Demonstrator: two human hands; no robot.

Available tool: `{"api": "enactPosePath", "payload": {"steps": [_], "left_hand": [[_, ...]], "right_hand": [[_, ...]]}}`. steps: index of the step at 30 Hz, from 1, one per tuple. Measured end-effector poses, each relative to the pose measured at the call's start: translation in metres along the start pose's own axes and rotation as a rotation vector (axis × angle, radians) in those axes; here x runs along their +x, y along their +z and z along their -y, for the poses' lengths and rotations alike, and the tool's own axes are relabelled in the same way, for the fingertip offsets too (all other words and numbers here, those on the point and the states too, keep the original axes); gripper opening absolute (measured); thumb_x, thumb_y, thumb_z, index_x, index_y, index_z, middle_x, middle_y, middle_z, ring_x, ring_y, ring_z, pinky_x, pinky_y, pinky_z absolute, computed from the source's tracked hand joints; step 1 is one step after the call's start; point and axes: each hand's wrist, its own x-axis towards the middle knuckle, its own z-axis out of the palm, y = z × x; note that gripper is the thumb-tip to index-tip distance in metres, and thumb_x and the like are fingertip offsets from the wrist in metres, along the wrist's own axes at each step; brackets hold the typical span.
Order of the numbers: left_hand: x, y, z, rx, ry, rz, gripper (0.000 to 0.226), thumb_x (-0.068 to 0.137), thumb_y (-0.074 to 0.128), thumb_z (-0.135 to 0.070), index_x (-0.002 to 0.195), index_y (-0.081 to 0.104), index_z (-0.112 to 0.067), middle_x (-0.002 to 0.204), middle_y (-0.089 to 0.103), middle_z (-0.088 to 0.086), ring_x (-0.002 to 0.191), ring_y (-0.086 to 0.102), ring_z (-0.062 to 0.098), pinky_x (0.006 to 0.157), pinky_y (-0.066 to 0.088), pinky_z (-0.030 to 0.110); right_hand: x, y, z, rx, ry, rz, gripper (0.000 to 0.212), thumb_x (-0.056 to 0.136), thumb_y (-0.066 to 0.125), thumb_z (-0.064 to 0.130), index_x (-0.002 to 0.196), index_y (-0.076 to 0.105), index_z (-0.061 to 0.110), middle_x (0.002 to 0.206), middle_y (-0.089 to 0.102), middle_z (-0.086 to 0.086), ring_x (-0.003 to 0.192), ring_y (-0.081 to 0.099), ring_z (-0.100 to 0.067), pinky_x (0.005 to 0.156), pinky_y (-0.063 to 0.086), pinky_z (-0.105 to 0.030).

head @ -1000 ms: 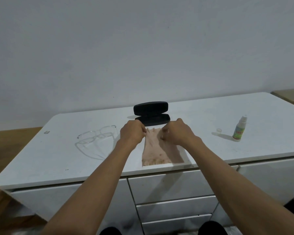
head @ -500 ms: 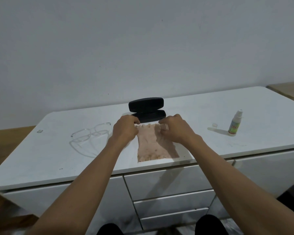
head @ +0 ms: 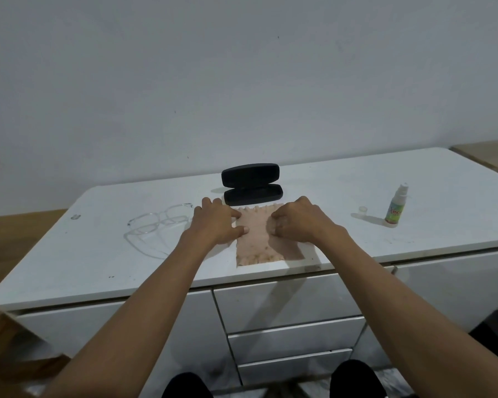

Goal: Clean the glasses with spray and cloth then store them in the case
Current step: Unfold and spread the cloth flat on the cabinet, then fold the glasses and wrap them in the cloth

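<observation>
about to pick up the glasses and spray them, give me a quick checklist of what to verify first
1. Pink cloth flat on the white cabinet top: ok.
2. Left hand free: not ok, rests on the cloth.
3. Right hand free: not ok, fingers curled on the cloth.
4. Clear-framed glasses within reach, unfolded: ok.
5. Spray bottle uncapped, cap beside it: ok.
6. Black glasses case open: ok.

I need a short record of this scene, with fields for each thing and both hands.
cloth: pink, flat on the cabinet top, before the case
left hand: rests on the cloth's left edge
right hand: fingers curled on the cloth's right part
case: black, open, behind the cloth
glasses: clear frame, left of the hands, untouched
spray: upright, far right, cap beside it
</observation>
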Motion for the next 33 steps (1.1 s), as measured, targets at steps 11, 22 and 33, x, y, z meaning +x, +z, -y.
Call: {"api": "enactPosePath", "payload": {"steps": [11,22,33], "left_hand": [[-0.014,0.007,0.004,0.040,0.202,0.061,0.069,0.095,0.046,-0.070,0.146,0.052,-0.024,0.160,0.042,-0.001,0.153,0.025,0.026,0.117,0.029,0.047],[-0.024,-0.006,0.010,-0.206,0.287,-0.263,0.053,0.094,0.062,-0.057,0.136,0.063,-0.025,0.141,0.062,-0.004,0.145,0.038,0.021,0.113,0.035,0.043],[-0.082,-0.008,0.123,-0.309,0.086,-0.593,0.023,0.098,0.063,-0.020,0.120,0.072,-0.021,0.107,0.074,-0.004,0.113,0.060,0.021,0.097,0.050,0.039]], "right_hand": [[0.003,0.008,-0.003,-0.068,-0.022,0.049,0.044,0.094,0.058,0.054,0.137,0.059,0.041,0.136,0.063,0.005,0.137,0.038,-0.028,0.106,0.041,-0.047],[0.003,0.002,0.021,0.117,-0.144,-0.199,0.036,0.090,0.071,0.038,0.123,0.072,0.026,0.123,0.071,-0.003,0.114,0.062,-0.023,0.093,0.053,-0.040],[0.022,0.028,0.106,0.117,-0.427,-0.265,0.039,0.095,0.071,0.021,0.134,0.066,0.022,0.130,0.069,-0.002,0.125,0.056,-0.025,0.102,0.048,-0.040]]}}
